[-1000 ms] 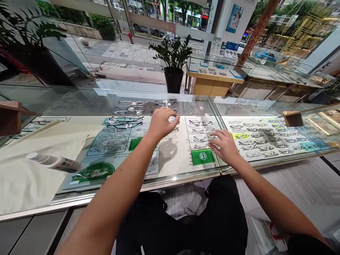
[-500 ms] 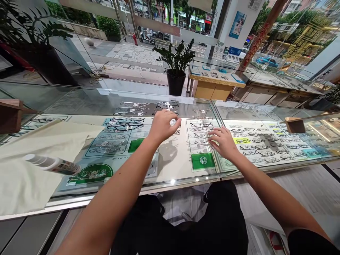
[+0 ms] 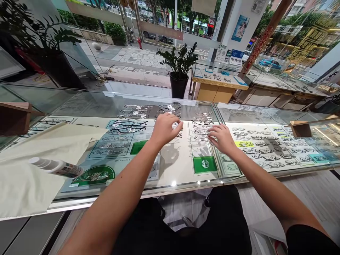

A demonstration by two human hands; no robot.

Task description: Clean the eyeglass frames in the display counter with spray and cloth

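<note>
My left hand (image 3: pixel 166 130) is over the glass display counter (image 3: pixel 174 183), beside several rows of eyeglass frames. Its fingers curl towards the thumb, with a small gap between them and nothing visible in it. To the right, my right hand (image 3: pixel 221 139) hovers with fingers spread near a column of thin frames (image 3: pixel 202 136), holding nothing that shows. Dark-rimmed glasses (image 3: pixel 129 126) lie left of my left hand. A green card with a white logo (image 3: pixel 205 164) sits below the thin frames. Whether either hand touches the glass is unclear.
A white spray bottle (image 3: pixel 57 167) lies on a cream cloth (image 3: pixel 34 166) at the left. Wooden blocks (image 3: pixel 15 118) (image 3: pixel 300 129) stand at both sides. More eyeglasses (image 3: pixel 268 144) fill the right case. A potted plant (image 3: pixel 178 83) stands beyond the counter.
The view has shifted slightly, so the counter and objects appear a little lower and further right. My left thumb and forefinger look slightly closer together; my right hand keeps nearly the same pose.
</note>
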